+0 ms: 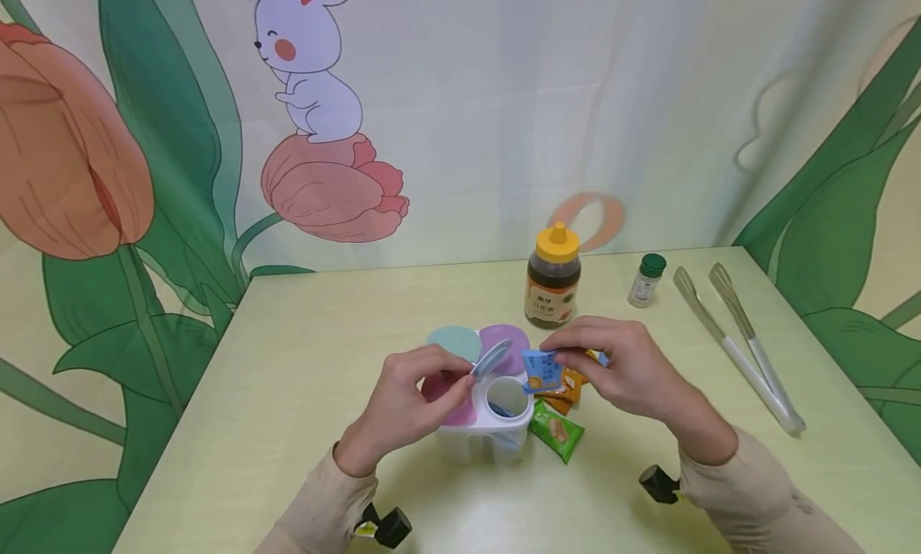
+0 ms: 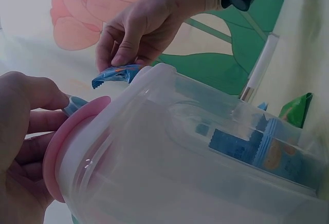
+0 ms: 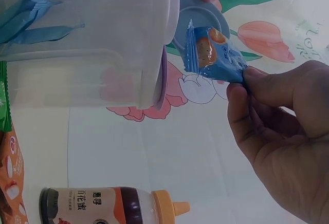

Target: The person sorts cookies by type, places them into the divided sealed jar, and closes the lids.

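Note:
A clear storage box (image 1: pixel 460 446) with round coloured lids stands mid-table. My left hand (image 1: pixel 413 398) pinches its light blue lid (image 1: pixel 492 359), tilted up beside the uncovered round opening (image 1: pixel 508 397). The pink lid (image 2: pixel 72 147), teal lid (image 1: pixel 453 342) and purple lid (image 1: pixel 501 344) lie over the other openings. Between thumb and fingers, my right hand (image 1: pixel 626 370) grips a small blue snack packet (image 1: pixel 542 370) by one end, just right of the opening. More blue packets (image 2: pixel 280 154) show through the clear wall, low inside the box.
Right of the box lie a green packet (image 1: pixel 557 432) and several orange packets (image 1: pixel 567 390). Behind them stands a honey bottle (image 1: pixel 552 290) with a yellow cap. Farther right are a green-capped small jar (image 1: pixel 646 280) and metal tongs (image 1: pixel 751 362). A printed curtain (image 1: pixel 460 138) hangs behind.

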`<state>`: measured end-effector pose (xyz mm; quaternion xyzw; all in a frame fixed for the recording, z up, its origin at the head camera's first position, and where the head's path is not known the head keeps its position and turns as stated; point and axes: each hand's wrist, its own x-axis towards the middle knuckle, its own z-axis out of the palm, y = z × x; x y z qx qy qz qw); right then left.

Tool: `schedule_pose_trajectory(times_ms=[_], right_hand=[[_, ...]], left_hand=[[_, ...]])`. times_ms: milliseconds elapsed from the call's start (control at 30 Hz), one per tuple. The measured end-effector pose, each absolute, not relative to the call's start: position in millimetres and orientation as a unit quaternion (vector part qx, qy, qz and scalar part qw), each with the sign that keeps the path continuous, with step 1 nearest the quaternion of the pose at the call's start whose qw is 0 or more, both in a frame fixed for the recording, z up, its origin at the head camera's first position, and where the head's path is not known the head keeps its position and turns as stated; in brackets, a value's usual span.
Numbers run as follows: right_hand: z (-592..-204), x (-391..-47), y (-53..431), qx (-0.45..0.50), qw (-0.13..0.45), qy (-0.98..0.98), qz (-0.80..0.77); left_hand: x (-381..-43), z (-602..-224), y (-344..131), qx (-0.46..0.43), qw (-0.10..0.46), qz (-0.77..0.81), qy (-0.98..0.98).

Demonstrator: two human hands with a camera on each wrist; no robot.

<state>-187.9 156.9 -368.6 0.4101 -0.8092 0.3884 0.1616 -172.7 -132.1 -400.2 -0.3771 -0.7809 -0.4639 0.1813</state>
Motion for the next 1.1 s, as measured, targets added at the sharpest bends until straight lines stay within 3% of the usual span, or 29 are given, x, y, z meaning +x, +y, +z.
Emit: schedule_pose_trajectory(times_ms=[1100], right_hand=[[-368.6,-185.7,132.3,0.437,0.149,-0.781,0.421]], left_hand=[[-174.6,-402.1,-132.9,-0.382,0.18,-0.463,-0.779]])
